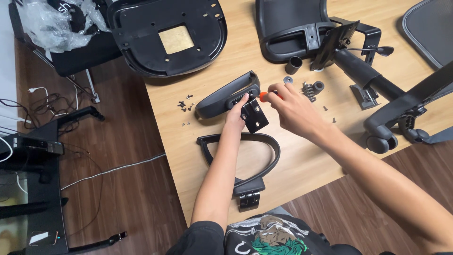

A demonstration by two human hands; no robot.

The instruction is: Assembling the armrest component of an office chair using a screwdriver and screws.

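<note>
My left hand (236, 115) presses on a black chair armrest (222, 97) lying on the wooden table (311, 160), fingers against its black mounting bracket (255, 116). My right hand (295, 111) grips an orange-handled screwdriver (265, 96), its tip pointed at the armrest near the bracket. A second black armrest (245, 163) lies nearer me, its bracket at the table's front edge.
Loose screws (185, 106) lie left of the armrest; a washer and small parts (311, 89) lie right. A chair seat base (170, 35), backrest with mechanism (306, 30), gas cylinder and caster base (391, 113) crowd the table. Cables and a black stand (42, 156) are on the floor left.
</note>
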